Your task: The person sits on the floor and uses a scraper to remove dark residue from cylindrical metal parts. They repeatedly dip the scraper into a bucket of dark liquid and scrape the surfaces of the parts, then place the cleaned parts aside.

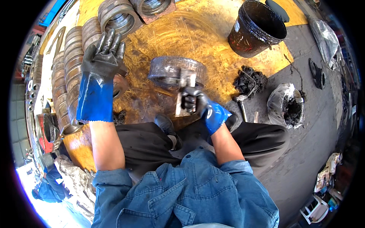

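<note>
Both hands wear blue rubber gloves blackened with grease. My left hand [105,57] is raised, palm showing, its fingers stretched out and holding nothing. It is in front of a stack of metal rings [74,64]. My right hand [194,100] is closed in a fist around a flat, pale, blurred scraper-like tool [187,79]; its exact kind is unclear. Just beyond that hand, a wide greasy metal ring [176,68] lies on the yellow, oil-smeared floor sheet [152,41]. The tool overlaps the ring's near side in view; whether they touch, I cannot tell.
A black-smeared bucket [251,34] stands at the far right. Nearer are a black greasy clump [249,80], a metal-handled tool [242,107] and a plastic bag of black material [279,102]. More rings [119,19] line the far left. My shoes [165,124] are close to the work.
</note>
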`<action>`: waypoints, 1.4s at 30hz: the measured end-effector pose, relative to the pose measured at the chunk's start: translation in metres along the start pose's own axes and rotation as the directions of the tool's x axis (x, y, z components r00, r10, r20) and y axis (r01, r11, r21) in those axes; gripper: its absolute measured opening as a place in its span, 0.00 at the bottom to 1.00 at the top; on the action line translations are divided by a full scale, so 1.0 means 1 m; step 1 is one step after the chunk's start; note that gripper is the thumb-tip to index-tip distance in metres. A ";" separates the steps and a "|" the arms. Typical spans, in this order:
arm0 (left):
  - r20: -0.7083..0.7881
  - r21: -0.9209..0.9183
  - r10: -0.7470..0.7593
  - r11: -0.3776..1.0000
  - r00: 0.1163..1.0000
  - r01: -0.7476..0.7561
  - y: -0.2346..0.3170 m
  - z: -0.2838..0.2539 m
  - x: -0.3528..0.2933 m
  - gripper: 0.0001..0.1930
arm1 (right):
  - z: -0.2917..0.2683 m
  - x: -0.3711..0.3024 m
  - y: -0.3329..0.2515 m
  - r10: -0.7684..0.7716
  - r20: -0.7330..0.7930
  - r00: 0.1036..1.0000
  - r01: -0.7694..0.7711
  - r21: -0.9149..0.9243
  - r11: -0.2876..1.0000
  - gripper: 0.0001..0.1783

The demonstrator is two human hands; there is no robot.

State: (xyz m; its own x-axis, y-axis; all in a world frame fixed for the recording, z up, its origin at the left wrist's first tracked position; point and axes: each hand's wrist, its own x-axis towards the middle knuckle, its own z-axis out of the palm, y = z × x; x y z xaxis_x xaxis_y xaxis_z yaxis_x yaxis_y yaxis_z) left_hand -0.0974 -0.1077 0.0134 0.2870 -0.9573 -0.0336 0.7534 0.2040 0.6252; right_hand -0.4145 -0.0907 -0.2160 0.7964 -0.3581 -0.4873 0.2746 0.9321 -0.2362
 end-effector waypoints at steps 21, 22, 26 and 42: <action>-0.189 0.059 -0.085 0.993 0.978 0.098 -0.040 0.034 0.004 0.33 | -0.042 -0.005 -0.002 -0.054 0.247 0.968 0.001 0.209 0.978 0.14; -0.210 0.070 -0.083 0.993 0.974 0.099 -0.042 0.032 0.006 0.34 | -0.053 -0.006 -0.007 -0.051 0.252 0.966 -0.013 0.246 0.969 0.14; -0.198 0.048 -0.053 0.997 0.979 0.064 -0.029 0.023 0.012 0.33 | -0.054 -0.027 -0.024 -0.054 -0.131 0.990 0.081 0.207 0.975 0.15; -0.097 -0.123 0.006 0.992 0.995 -0.018 -0.010 -0.012 0.020 0.33 | 0.036 -0.023 -0.099 -0.122 -0.455 0.882 -0.076 -0.394 0.916 0.15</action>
State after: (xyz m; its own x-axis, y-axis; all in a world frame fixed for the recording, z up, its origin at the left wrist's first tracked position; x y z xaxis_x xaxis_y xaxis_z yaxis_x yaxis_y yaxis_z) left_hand -0.0922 -0.1261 -0.0027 0.3476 -0.9317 -0.1056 0.8154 0.2447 0.5247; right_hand -0.4411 -0.1729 -0.1513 0.4237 -0.4546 -0.7834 -0.0210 0.8598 -0.5103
